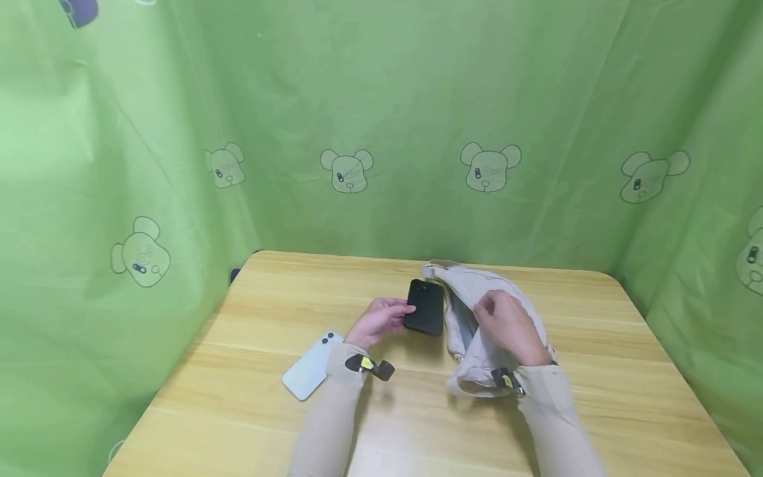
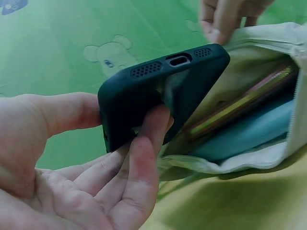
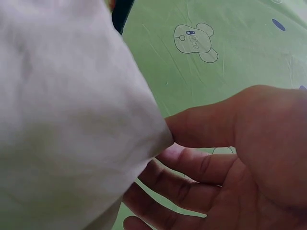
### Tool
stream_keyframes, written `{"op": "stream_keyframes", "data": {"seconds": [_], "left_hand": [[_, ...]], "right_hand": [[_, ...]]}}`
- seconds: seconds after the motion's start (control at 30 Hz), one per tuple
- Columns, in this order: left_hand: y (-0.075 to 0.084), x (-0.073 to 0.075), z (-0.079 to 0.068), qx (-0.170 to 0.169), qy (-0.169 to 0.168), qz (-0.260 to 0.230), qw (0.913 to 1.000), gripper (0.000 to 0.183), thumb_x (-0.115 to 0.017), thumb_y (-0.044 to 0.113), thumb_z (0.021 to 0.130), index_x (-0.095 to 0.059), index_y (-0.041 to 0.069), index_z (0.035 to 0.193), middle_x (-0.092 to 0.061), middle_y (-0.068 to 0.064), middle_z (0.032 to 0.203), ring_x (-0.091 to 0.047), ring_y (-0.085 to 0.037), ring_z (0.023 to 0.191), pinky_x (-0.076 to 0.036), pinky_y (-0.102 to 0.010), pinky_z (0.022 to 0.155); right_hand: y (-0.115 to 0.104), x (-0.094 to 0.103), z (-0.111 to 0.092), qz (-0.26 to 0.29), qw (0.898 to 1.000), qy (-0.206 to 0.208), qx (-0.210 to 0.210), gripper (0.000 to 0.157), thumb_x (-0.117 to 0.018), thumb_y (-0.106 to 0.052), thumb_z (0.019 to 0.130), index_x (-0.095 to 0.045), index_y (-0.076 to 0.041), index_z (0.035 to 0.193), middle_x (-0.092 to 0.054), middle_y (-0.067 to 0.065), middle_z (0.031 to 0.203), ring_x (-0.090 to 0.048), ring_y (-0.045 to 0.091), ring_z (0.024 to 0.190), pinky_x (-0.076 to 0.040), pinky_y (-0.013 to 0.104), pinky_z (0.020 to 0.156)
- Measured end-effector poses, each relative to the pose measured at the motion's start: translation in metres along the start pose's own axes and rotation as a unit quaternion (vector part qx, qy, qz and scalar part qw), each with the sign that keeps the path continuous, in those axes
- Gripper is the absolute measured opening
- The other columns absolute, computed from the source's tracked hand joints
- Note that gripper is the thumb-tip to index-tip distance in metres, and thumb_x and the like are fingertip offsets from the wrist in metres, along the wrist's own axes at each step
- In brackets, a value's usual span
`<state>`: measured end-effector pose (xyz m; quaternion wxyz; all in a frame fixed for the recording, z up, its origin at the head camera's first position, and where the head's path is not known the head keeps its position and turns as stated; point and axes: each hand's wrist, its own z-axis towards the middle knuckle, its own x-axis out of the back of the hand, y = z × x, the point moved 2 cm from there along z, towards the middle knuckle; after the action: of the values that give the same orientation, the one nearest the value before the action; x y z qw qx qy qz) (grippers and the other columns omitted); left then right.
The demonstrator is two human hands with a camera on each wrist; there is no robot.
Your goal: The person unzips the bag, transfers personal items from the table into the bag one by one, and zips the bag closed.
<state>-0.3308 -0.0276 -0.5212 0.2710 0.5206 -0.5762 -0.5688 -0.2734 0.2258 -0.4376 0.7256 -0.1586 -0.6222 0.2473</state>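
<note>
My left hand [image 1: 377,322] pinches a phone in a black case [image 1: 425,307] between thumb and fingers, beside the mouth of a pale fabric bag [image 1: 477,291]. The left wrist view shows the case's bottom edge [image 2: 163,68] with its port and speaker holes. With thumb and fingertips, my right hand [image 1: 507,324] grips the bag's edge, holding that side up. The bag's zippered mouth gapes toward the phone. Inside lie a teal item [image 2: 249,132] and a flat item with a yellowish, shiny edge [image 2: 244,98]. In the right wrist view the bag's cloth [image 3: 81,115] hides its contents.
A white phone [image 1: 311,368] lies back up on the wooden table [image 1: 238,411], beside and partly behind the left wrist. A strap loop [image 1: 471,387] of the bag trails near the right wrist. Green curtains [image 1: 417,99] with bear heads enclose the table's back and sides.
</note>
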Motion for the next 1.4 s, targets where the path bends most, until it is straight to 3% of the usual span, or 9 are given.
{"op": "stream_keyframes", "data": {"seconds": [0.27,0.53,0.8,1.07,1.27,1.4], "left_hand": [[-0.012,-0.019,0.005,0.013,-0.014,-0.005,0.9998,0.035,-0.067,0.003,0.095,-0.062,-0.008,0.128,-0.078,-0.012,0.107,-0.077,-0.014,0.091,-0.064,-0.033,0.092],[-0.016,-0.03,0.011,-0.004,-0.018,-0.027,0.9995,0.027,-0.067,0.003,0.095,-0.062,-0.004,0.121,-0.073,-0.001,0.093,-0.074,-0.01,0.082,-0.064,-0.028,0.085],[-0.026,-0.045,0.017,-0.019,-0.028,-0.019,0.9992,0.033,-0.068,0.005,0.095,-0.063,-0.007,0.126,-0.073,0.002,0.088,-0.072,-0.008,0.077,-0.063,-0.027,0.082],[-0.032,-0.054,0.02,-0.031,-0.006,-0.036,0.9989,0.039,-0.069,0.009,0.095,-0.061,-0.007,0.13,-0.076,-0.002,0.097,-0.073,-0.008,0.081,-0.063,-0.025,0.081],[-0.038,-0.064,0.019,-0.035,-0.005,-0.042,0.9985,0.037,-0.07,0.007,0.095,-0.063,-0.007,0.128,-0.077,-0.004,0.099,-0.073,-0.008,0.084,-0.064,-0.031,0.089],[-0.04,-0.073,0.02,-0.039,-0.004,-0.056,0.9977,0.035,-0.07,0.006,0.095,-0.064,-0.007,0.127,-0.077,-0.016,0.111,-0.076,-0.014,0.091,-0.063,-0.036,0.095]], "right_hand": [[-0.002,-0.001,0.0,0.0,1.0,0.008,0.016,0.013,-0.061,-0.012,0.095,-0.069,-0.003,0.091,-0.071,0.015,0.091,-0.065,0.027,0.081,-0.056,0.045,0.073],[-0.004,-0.001,-0.001,0.001,0.999,0.02,0.031,0.015,-0.06,-0.01,0.096,-0.07,0.0,0.099,-0.072,0.023,0.107,-0.067,0.034,0.089,-0.057,0.055,0.08],[-0.007,-0.001,-0.002,0.005,0.999,0.018,0.046,0.023,-0.059,-0.01,0.098,-0.07,0.003,0.112,-0.073,0.026,0.114,-0.069,0.041,0.102,-0.056,0.061,0.09],[-0.008,-0.003,-0.003,0.005,0.999,0.008,0.05,0.023,-0.06,-0.007,0.097,-0.07,0.005,0.114,-0.073,0.027,0.113,-0.069,0.044,0.104,-0.056,0.062,0.092],[-0.008,-0.005,-0.002,0.005,0.999,0.005,0.048,0.023,-0.061,-0.007,0.097,-0.07,0.006,0.114,-0.074,0.026,0.112,-0.069,0.043,0.103,-0.056,0.061,0.092],[-0.007,-0.005,-0.001,0.005,0.999,0.009,0.05,0.023,-0.06,-0.006,0.097,-0.07,0.006,0.113,-0.074,0.026,0.11,-0.069,0.043,0.102,-0.056,0.061,0.092]]}}
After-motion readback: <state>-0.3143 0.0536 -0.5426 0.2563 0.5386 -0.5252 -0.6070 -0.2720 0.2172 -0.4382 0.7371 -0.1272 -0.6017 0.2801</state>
